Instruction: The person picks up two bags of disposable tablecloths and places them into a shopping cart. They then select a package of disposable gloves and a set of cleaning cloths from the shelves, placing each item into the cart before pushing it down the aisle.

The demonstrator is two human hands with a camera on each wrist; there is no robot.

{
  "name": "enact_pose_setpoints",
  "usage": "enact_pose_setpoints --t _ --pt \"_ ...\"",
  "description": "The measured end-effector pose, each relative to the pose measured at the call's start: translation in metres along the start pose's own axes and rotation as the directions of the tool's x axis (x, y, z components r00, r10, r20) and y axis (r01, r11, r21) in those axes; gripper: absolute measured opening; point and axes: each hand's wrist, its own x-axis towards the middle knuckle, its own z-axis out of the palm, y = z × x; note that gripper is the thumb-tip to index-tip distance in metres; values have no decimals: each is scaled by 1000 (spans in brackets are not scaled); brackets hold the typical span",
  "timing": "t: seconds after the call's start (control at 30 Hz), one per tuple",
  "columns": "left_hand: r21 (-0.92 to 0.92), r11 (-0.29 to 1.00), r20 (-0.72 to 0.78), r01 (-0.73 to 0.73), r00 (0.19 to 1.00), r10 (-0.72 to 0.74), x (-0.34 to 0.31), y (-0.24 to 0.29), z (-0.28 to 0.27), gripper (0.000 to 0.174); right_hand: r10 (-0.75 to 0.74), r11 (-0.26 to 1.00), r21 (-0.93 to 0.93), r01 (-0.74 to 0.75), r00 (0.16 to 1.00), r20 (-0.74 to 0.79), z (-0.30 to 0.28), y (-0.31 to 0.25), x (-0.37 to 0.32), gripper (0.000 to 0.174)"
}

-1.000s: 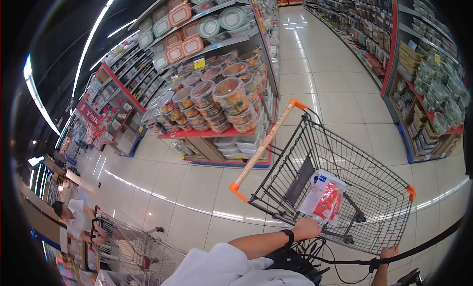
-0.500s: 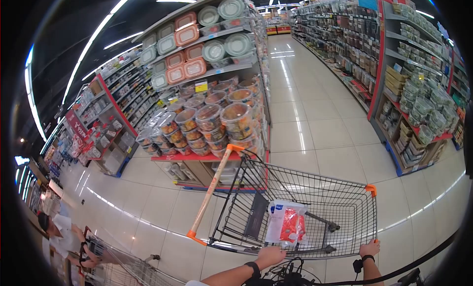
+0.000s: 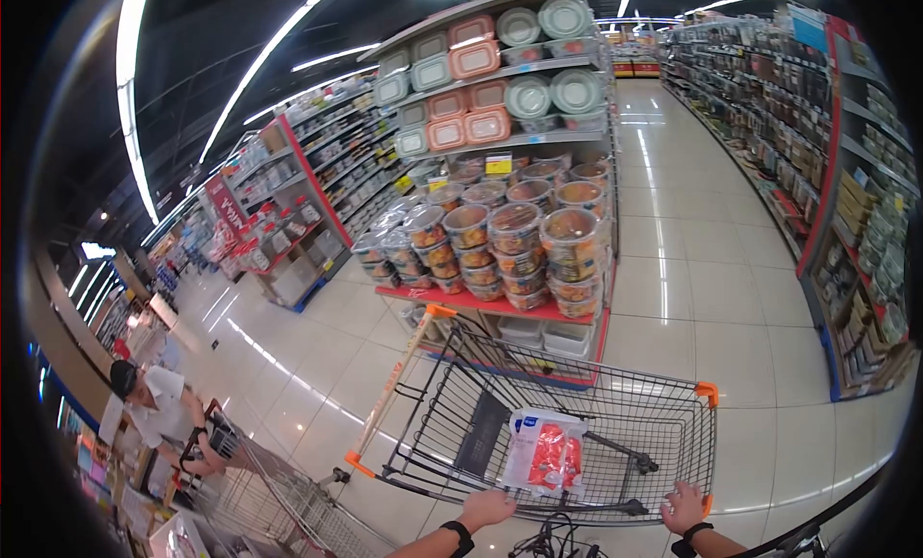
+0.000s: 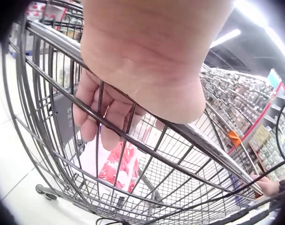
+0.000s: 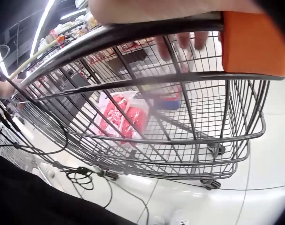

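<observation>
The shopping cart (image 3: 615, 385), a black wire basket with orange corners, lies sideways before me. My left hand (image 3: 487, 509) rests over its near rim; in the left wrist view the fingers (image 4: 115, 119) hang loosely inside. Close to the right-hand front corner, my right hand (image 3: 684, 507) lies over the same rim with its fingers spread. Those fingertips (image 5: 184, 41) dangle past the bar in the right wrist view, beside the orange corner piece (image 5: 255, 44). A white plastic package (image 3: 545, 452) with red contents and a blue label lies in the basket.
Beyond the cart's handle (image 3: 394, 390) stands a shelf display stacked with tubs (image 3: 572, 241). An aisle (image 3: 663, 231) runs away between shelves. On the left a person (image 3: 154, 404) leans on another cart (image 3: 279, 491). Black cables (image 5: 81, 176) hang by my body.
The cart has swung to lie more level across my view. My right hand's fingers have loosened and spread at the corner. The view has tilted up, then turned left.
</observation>
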Motion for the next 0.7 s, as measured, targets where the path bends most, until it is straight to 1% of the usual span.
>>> enact_pose_setpoints --t 0.07,0.1,0.13,0.17,0.2,0.23,0.27,0.3,0.33,0.37,0.4,0.43,0.47,0.5,0.53,0.6,0.63,0.67,0.7 --pt "19 999 -26 30 999 -29 -1 -29 -4 48 38 992 114 -59 983 181 12 -24 17 28" --pt "15 999 -73 40 997 -39 -1 -45 -3 48 40 992 109 -61 982 184 21 -35 26 28" --pt "16 999 -62 32 998 -31 2 -63 -4 48 35 992 108 -63 970 241 32 -44 34 29" --pt "19 997 -71 71 995 -69 2 -91 -7 48 32 992 104 -66 953 302 47 -65 42 30" --pt "22 995 -84 101 992 -99 8 -92 -6 48 49 993 88 -80 950 310 52 -64 49 30" --pt "16 996 -73 85 994 -84 11 -95 -6 48 34 995 83 -61 956 292 56 -65 58 31" --pt "23 994 -99 107 990 -104 13 -101 -7 47 17 996 81 -41 961 276 61 -69 67 32" --pt "28 991 -126 128 984 -123 17 -105 -8 47 30 996 68 -51 960 279 64 -73 77 32" --pt "24 993 -118 114 987 -111 19 -106 -9 47 40 996 65 -64 945 326 64 -76 87 32" --pt "28 990 -130 138 983 -133 20 -108 -11 47 51 995 64 -80 927 371 64 -77 94 33" --pt "34 986 -149 163 976 -156 25 -125 -17 47 61 995 56 -88 928 368 76 -88 106 33" --pt "33 987 -204 160 967 -150 27 -129 -11 43 71 992 65 -108 902 425 77 -88 107 33" --pt "37 989 -208 140 970 -130 27 -130 -9 43 76 989 74 -127 875 478 73 -91 109 33" --pt "33 988 -211 148 968 -138 25 -131 -9 44 116 983 64 -172 854 507 65 -94 109 34" --pt "24 987 -210 158 966 -150 23 -132 -10 45 126 983 52 -175 859 497 58 -102 115 34" --pt "-13 989 -172 150 974 -150 19 -139 -28 45 170 977 3 -214 787 594 50 -118 126 34" --pt "-17 988 -155 153 976 -154 42 -232 -56 46 141 981 24 -194 786 602 109 -191 168 35" --pt "-18 988 -142 156 977 -157 45 -197 -46 46 140 981 19 -191 780 609 104 -152 165 35" --pt "-10 987 -184 162 970 -161 52 -180 -35 46 120 986 19 -166 782 612 101 -128 168 35"
